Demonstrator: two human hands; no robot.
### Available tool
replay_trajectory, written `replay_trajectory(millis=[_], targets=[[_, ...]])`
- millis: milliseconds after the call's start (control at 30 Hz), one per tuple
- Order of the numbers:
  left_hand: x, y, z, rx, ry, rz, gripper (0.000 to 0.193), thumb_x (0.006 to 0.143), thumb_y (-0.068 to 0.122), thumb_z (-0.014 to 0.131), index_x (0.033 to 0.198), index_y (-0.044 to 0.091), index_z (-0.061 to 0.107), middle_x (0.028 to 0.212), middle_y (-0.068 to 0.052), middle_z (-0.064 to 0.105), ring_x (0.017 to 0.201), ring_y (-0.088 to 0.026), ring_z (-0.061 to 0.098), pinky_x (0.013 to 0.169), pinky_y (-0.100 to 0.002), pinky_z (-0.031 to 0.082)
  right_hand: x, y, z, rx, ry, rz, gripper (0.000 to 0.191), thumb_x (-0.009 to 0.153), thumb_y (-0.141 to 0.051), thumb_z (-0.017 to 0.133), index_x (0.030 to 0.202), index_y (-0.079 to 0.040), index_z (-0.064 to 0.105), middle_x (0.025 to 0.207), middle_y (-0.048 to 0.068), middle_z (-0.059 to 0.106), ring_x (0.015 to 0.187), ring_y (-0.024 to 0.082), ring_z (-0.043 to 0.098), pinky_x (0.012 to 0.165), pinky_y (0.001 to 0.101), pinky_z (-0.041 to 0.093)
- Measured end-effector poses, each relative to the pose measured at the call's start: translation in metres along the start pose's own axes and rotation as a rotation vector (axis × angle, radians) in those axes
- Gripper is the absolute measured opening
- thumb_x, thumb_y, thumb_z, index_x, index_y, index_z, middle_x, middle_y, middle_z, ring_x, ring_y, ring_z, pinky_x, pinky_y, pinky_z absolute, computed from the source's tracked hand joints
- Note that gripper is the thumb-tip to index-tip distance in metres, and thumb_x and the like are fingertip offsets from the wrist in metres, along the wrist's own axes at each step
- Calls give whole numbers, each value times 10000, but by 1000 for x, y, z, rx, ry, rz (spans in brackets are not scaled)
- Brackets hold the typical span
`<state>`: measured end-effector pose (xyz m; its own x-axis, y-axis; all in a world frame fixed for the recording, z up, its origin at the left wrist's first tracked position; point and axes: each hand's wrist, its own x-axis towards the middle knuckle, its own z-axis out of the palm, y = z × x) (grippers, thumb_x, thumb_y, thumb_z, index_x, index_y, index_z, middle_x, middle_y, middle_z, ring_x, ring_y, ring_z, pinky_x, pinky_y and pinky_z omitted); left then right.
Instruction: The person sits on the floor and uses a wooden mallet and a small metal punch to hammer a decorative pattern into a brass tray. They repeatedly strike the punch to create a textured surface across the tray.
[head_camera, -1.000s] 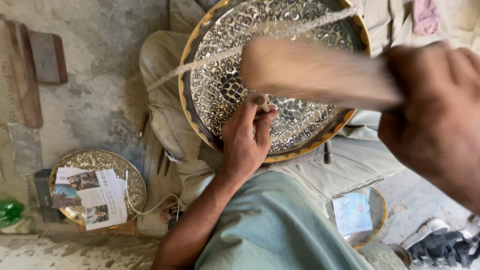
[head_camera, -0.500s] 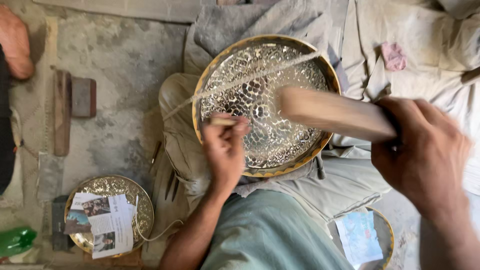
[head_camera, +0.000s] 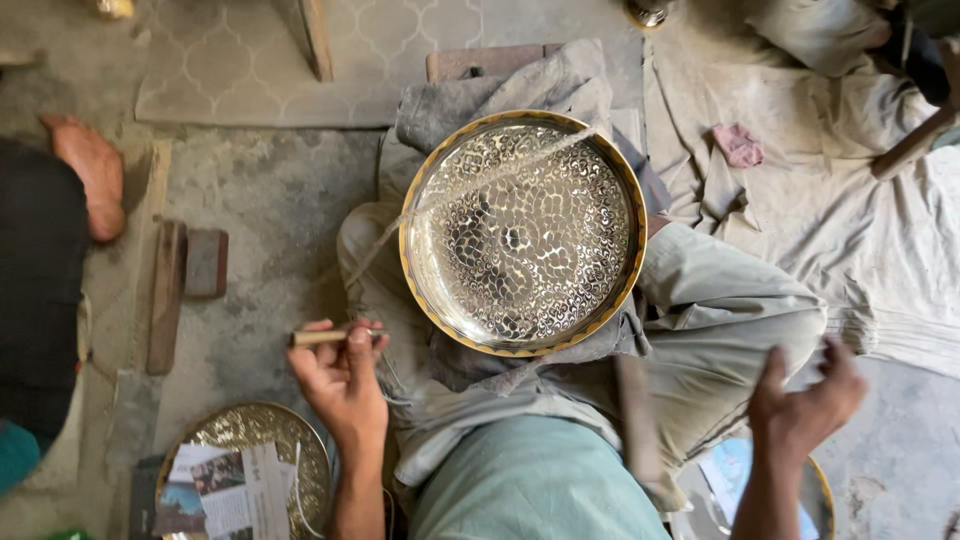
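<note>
Small round tray (head_camera: 245, 440) with papers seen on floor, near left. Short rod (head_camera: 325, 337) pinched in closed left hand (head_camera: 345, 385). Big patterned tray (head_camera: 522, 232) rested on lap, surface fully chased. Right hand (head_camera: 805, 400) spread open, blurred stick (head_camera: 635, 420) just beside it, grip not discernible.

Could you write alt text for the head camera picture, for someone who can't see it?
Seen from above, a seated person has a round engraved metal tray resting on their lap. Their left hand holds a small metal punch beside it, while the right hand is open next to a blurred wooden mallet. Another tray with papers lies on the floor.
</note>
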<state>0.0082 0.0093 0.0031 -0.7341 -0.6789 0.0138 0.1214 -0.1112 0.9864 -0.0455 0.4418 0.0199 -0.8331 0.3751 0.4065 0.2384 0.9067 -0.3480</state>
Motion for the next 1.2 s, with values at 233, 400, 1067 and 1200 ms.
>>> replay_trajectory(millis=[233, 400, 1067, 1200], targets=[[-1, -3, -25, 48, -124, 21, 333, 1017, 21, 615, 1272, 22, 401, 1097, -175, 678, 991, -217, 709, 842, -356, 641, 43, -21, 3, 138, 46, 11, 231, 1068, -212, 728, 1127, 5, 675, 1083, 219, 665, 1009, 364, 621, 920, 492, 487], [9, -13, -36, 99, -183, -54, 322, 1029, 22, 602, 1281, 7, 402, 1101, -173, 672, 997, -205, 702, 857, -342, 644, 71, -43, 16, -81, 47, -103, 150, 1022, -126, 726, 925, -35, 655, 964, 148, 710, 982, 372, 661, 857, 493, 505], [-4, -8, 0, 268, -223, -1, 266, 1029, 20, 613, 1229, -22, 444, 1097, -169, 678, 987, -192, 714, 849, -337, 651, 116, -127, 109, -41, -600, -374, 199, 979, -252, 692, 1010, -75, 776, 994, 157, 739, 917, 370, 701, 823, 482, 556], [-10, -5, 9, 323, -166, -11, 295, 1024, 38, 618, 1245, -23, 432, 1079, -179, 700, 943, -195, 721, 838, -333, 642, 116, -129, 120, 177, -463, -425, 156, 1000, -185, 683, 988, -56, 770, 1043, 169, 713, 926, 391, 677, 812, 500, 541]])
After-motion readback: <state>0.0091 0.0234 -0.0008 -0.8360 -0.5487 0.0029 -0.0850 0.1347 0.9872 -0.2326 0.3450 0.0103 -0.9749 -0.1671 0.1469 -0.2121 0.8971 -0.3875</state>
